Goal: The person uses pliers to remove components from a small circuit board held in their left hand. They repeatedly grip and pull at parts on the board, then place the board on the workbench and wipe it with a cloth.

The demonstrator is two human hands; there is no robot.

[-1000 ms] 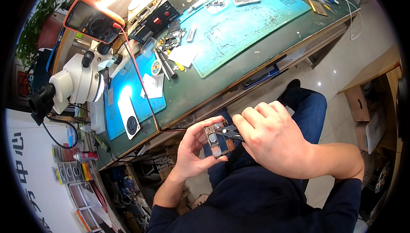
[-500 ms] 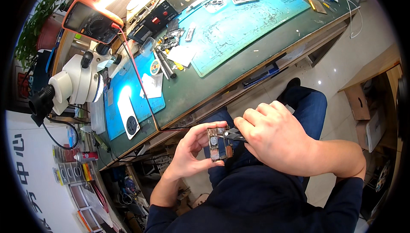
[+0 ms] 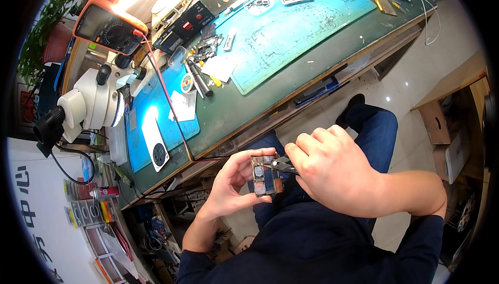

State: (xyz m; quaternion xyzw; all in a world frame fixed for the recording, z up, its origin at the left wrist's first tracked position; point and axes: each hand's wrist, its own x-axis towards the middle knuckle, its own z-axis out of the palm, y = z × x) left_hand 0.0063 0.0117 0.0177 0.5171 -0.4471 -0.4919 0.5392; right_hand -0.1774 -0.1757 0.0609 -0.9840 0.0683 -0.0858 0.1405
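My left hand [image 3: 231, 182] grips a small phone circuit board [image 3: 259, 180] by its edges, fingers along the top and thumb under the lower end. The board is brownish, with silvery shielded patches and a copper-coloured piece on its right side. In my right hand [image 3: 332, 172] is a small dark pair of pliers [image 3: 285, 165], its fingers closed round the handles. The tool's jaws meet the board's upper right edge; their exact tips are too small to tell. Both hands are above my lap, in front of the bench edge.
A green-topped bench [image 3: 218, 123] carries blue mats [image 3: 291, 39], a white phone back cover [image 3: 155, 143], a black pen-like tool [image 3: 200, 78] and an orange multimeter [image 3: 109, 26]. A white microscope [image 3: 96, 97] stands at the left. The red multimeter lead [image 3: 167, 94] crosses the bench edge near my left hand.
Both hands keep nearly the same pose, with the pliers still at the board's upper right edge. The bench has shifted very slightly leftward in view.
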